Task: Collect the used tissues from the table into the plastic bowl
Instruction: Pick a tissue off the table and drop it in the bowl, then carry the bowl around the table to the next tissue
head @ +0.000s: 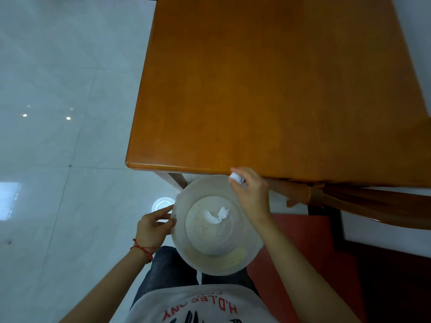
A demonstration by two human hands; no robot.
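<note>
A translucent plastic bowl (pixel 200 191) is held below the near edge of the orange wooden table (pixel 268 89), above my lap. My left hand (pixel 152 227) grips the bowl's left rim with thumb and fingers. One crumpled white tissue (pixel 215 215) lies on the bowl's bottom. My right hand (pixel 250 194) is over the bowl's far right rim, right at the table edge, fingers shut on a small white tissue wad (pixel 236 177). No tissue shows on the tabletop.
A wooden chair (pixel 363 206) with a red seat (pixel 303 252) stands at the right, tucked under the table. A table leg (pixel 175 180) drops just beyond the bowl. Glossy white tiled floor (pixel 58 136) lies to the left, with a small round white object (pixel 162 204) beside the bowl.
</note>
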